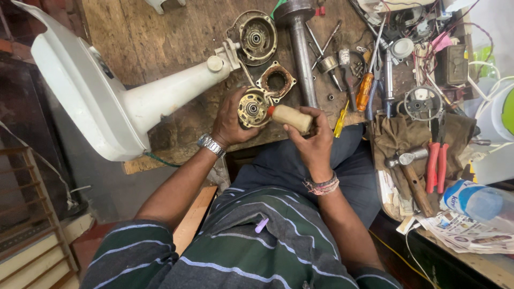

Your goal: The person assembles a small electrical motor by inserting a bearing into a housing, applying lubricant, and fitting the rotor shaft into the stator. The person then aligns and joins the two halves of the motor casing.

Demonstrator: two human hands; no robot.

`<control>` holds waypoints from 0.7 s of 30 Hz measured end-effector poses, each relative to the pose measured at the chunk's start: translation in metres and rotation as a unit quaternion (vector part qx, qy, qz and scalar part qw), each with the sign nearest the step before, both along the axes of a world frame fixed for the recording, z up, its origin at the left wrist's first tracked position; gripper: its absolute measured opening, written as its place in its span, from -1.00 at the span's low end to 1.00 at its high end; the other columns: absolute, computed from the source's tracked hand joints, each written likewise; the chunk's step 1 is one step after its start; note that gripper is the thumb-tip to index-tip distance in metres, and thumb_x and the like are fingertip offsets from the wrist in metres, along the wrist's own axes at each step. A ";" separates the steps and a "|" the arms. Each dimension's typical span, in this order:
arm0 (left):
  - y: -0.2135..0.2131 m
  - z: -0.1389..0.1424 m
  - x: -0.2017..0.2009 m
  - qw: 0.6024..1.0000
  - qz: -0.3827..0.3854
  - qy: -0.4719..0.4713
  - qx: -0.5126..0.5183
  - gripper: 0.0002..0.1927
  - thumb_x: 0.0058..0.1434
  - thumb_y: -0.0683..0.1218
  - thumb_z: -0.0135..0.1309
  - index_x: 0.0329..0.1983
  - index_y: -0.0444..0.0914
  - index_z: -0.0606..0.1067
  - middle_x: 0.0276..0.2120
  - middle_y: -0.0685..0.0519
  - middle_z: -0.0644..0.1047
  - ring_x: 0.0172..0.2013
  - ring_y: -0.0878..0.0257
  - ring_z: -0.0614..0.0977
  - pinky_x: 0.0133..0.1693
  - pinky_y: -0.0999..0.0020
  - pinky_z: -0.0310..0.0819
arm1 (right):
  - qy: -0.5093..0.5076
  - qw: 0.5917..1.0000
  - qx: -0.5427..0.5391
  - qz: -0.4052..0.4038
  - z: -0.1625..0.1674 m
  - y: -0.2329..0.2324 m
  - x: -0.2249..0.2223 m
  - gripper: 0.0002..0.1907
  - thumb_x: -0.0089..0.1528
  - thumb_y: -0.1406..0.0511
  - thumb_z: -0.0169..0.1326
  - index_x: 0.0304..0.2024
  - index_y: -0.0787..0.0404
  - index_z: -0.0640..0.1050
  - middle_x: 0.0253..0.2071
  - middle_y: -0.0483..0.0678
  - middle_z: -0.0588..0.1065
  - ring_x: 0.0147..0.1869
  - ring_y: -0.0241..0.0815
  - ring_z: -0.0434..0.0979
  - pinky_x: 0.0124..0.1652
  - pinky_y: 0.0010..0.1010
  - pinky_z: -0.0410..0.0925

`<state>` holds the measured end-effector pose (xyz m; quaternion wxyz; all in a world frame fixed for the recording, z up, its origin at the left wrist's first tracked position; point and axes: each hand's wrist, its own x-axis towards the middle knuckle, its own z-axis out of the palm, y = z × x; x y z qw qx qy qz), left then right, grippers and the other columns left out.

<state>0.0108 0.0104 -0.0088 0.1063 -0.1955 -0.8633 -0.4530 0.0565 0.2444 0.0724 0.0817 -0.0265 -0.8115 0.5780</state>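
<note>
Left hand (231, 122) grips motor core (253, 107); right hand (313, 140) holds oil bottle (292, 118) at it. Risk: over-squeeze floods windings.

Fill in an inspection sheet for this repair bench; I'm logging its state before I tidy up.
Surface: worn wooden bench, scratched and stained.
Job's things: round metal motor part in the left hand; cream bottle with red tip in the right hand, tip against the part.
Clutter: white fan housing, round motor cover, steel shaft, orange screwdriver, hammer, red pliers, plastic bottle, newspaper.
Grippers: both hands closed on their items.
Cables: tangled wires at the far right.
Surroundings: wooden frame on the left.
</note>
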 end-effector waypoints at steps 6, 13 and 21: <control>-0.001 -0.002 0.001 1.000 -0.003 -0.001 0.003 0.09 -0.07 0.06 0.46 0.45 -0.27 0.14 0.20 -0.22 0.44 0.21 -0.15 0.50 0.25 0.01 0.38 | -0.001 0.999 0.037 -0.006 0.004 -0.002 0.001 -0.50 0.13 0.41 0.40 0.06 0.30 0.48 -0.03 0.00 0.60 0.00 -0.25 0.63 0.00 -0.45 0.49; -0.001 -0.005 0.001 1.000 -0.002 0.001 -0.006 0.09 -0.07 0.08 0.46 0.45 -0.27 0.14 0.21 -0.22 0.43 0.22 -0.15 0.49 0.27 -0.01 0.36 | 0.011 0.999 0.051 0.008 0.006 -0.003 0.000 -0.51 0.13 0.40 0.41 0.05 0.30 0.50 -0.03 0.00 0.60 0.00 -0.25 0.63 -0.01 -0.45 0.49; -0.001 -0.005 0.001 1.000 0.001 0.016 -0.011 0.09 -0.08 0.11 0.48 0.43 -0.27 0.15 0.23 -0.24 0.41 0.25 -0.19 0.46 0.30 -0.03 0.33 | 0.003 0.999 0.029 0.024 0.003 -0.004 0.001 -0.52 0.15 0.38 0.40 0.06 0.28 0.50 -0.02 -0.01 0.58 0.03 -0.25 0.63 -0.01 -0.46 0.49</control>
